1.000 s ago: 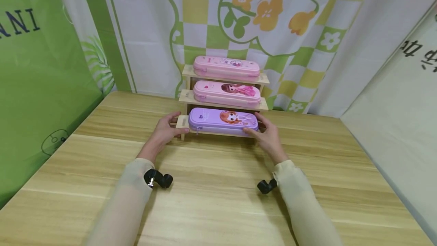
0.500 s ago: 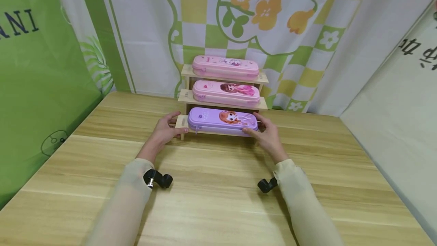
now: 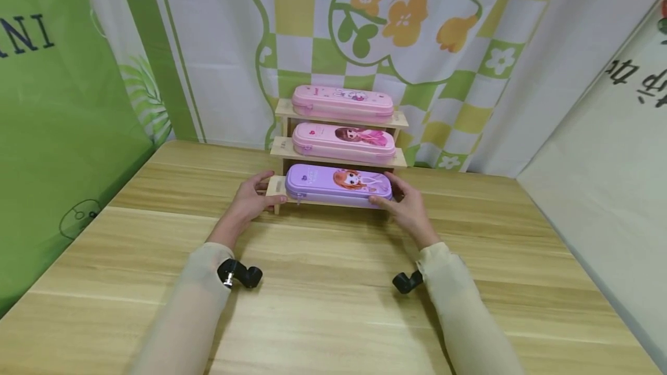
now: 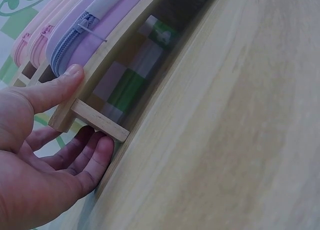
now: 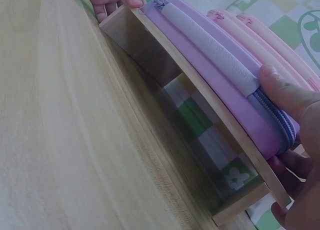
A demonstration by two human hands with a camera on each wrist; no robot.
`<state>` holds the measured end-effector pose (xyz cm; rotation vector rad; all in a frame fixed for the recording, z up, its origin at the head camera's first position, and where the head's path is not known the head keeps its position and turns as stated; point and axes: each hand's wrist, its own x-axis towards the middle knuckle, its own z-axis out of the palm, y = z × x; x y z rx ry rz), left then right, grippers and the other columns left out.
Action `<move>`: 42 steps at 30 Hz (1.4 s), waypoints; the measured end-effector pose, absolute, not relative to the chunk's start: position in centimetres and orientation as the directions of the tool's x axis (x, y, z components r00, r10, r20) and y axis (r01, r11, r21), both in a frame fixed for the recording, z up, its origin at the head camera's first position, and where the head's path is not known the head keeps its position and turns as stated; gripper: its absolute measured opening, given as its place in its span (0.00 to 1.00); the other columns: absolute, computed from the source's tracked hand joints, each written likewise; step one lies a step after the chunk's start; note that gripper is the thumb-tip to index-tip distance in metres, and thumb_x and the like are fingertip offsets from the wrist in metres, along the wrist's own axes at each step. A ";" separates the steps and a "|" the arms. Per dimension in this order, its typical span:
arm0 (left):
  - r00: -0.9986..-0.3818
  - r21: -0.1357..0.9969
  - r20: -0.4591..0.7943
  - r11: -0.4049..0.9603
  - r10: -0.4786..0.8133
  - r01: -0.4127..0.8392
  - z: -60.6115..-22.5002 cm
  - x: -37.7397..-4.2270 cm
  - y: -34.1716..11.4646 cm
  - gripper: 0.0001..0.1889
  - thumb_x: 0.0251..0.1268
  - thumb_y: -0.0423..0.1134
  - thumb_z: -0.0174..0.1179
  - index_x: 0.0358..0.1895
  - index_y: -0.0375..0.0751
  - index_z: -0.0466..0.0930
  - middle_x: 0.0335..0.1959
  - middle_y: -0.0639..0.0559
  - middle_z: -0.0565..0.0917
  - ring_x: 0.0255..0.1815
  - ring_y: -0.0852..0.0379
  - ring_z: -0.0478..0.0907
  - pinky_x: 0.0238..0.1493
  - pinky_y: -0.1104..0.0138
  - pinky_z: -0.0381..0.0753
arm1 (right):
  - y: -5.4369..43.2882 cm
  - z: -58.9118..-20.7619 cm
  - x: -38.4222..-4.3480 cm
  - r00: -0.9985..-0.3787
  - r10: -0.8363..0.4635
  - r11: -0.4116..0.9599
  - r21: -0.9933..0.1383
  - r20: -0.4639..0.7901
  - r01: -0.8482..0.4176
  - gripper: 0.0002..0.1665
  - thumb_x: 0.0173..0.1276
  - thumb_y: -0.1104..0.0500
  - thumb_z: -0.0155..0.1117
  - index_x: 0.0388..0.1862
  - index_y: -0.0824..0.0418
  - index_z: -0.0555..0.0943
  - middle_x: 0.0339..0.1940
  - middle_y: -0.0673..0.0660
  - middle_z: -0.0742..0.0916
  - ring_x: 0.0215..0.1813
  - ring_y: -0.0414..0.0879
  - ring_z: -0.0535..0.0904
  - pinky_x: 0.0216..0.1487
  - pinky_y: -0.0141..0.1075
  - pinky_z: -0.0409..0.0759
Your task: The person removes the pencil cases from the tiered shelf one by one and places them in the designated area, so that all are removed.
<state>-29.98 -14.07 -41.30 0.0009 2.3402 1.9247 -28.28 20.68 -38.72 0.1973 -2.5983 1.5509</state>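
Observation:
A purple pencil case [image 3: 323,184] with a red-haired doll print lies along the lowest step of a three-step wooden rack [image 3: 278,185]. At the rack's left end, my left hand [image 3: 250,197] grips that step: the thumb [image 4: 67,85] lies on the board's front edge, the fingers curl below by the leg [image 4: 100,121]. The right hand [image 3: 409,204] holds the case's right end, thumb [image 5: 275,85] over its upper front edge, other fingers around the end and partly hidden. Two pink pencil cases lie above, one with a doll [image 3: 318,139] and one with a rabbit [image 3: 323,100].
The rack stands on a wood-grain table [image 3: 323,305] near its back edge, before a green and yellow checked curtain [image 3: 294,13]. Green cloth [image 3: 47,132] hangs at the left, pale cloth [image 3: 599,149] at the right. A thin dark cable [image 3: 78,219] shows at the left edge.

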 end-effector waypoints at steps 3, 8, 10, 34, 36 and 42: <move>-0.994 0.978 -0.087 0.194 0.072 -0.072 -41.2 -30.0 -14.1 0.45 0.61 0.29 0.69 0.80 0.40 0.55 0.65 0.31 0.71 0.44 0.54 0.79 0.44 0.68 0.86 | 20.6 -38.7 -28.2 -0.986 -0.048 0.445 -0.881 0.158 -0.163 0.46 0.62 0.59 0.76 0.76 0.64 0.66 0.68 0.68 0.77 0.67 0.57 0.73 0.74 0.49 0.70; -0.993 0.977 -0.091 0.202 0.071 -0.075 -41.2 -30.0 -14.1 0.45 0.61 0.29 0.70 0.79 0.40 0.55 0.65 0.31 0.71 0.44 0.53 0.79 0.42 0.69 0.86 | 20.7 -38.8 -28.0 -0.985 -0.018 0.441 -0.883 0.172 -0.162 0.45 0.61 0.58 0.77 0.75 0.62 0.68 0.66 0.67 0.79 0.63 0.56 0.74 0.70 0.48 0.72; -0.993 0.976 -0.091 0.204 0.070 -0.075 -41.2 -30.1 -13.9 0.44 0.62 0.29 0.70 0.79 0.39 0.55 0.64 0.31 0.72 0.44 0.54 0.79 0.42 0.69 0.86 | 20.9 -38.8 -27.8 -0.984 -0.005 0.438 -0.884 0.177 -0.162 0.45 0.61 0.58 0.77 0.75 0.61 0.69 0.67 0.66 0.79 0.64 0.56 0.74 0.71 0.49 0.70; -0.993 0.976 -0.102 0.197 0.052 -0.090 -41.5 -29.8 -14.0 0.44 0.62 0.30 0.69 0.79 0.41 0.56 0.64 0.31 0.72 0.43 0.54 0.80 0.41 0.70 0.85 | 21.0 -38.9 -27.2 -0.970 0.056 0.389 -0.900 0.237 -0.198 0.42 0.61 0.61 0.77 0.73 0.63 0.71 0.63 0.66 0.82 0.55 0.48 0.75 0.53 0.25 0.73; -0.993 0.977 -0.102 0.195 0.051 -0.091 -41.4 -29.8 -14.0 0.44 0.62 0.30 0.70 0.79 0.41 0.56 0.65 0.31 0.72 0.43 0.54 0.80 0.41 0.70 0.85 | 21.1 -38.9 -27.2 -0.969 0.058 0.386 -0.901 0.239 -0.199 0.41 0.61 0.61 0.77 0.73 0.63 0.72 0.63 0.66 0.82 0.53 0.44 0.76 0.50 0.21 0.74; -0.993 0.977 -0.098 0.193 0.059 -0.085 -41.3 -29.9 -14.0 0.44 0.62 0.30 0.70 0.79 0.41 0.56 0.65 0.30 0.72 0.43 0.54 0.80 0.42 0.70 0.86 | 21.4 -38.8 -27.0 -0.971 0.070 0.374 -0.908 0.231 -0.189 0.40 0.62 0.60 0.76 0.72 0.62 0.72 0.65 0.65 0.81 0.52 0.41 0.76 0.49 0.18 0.75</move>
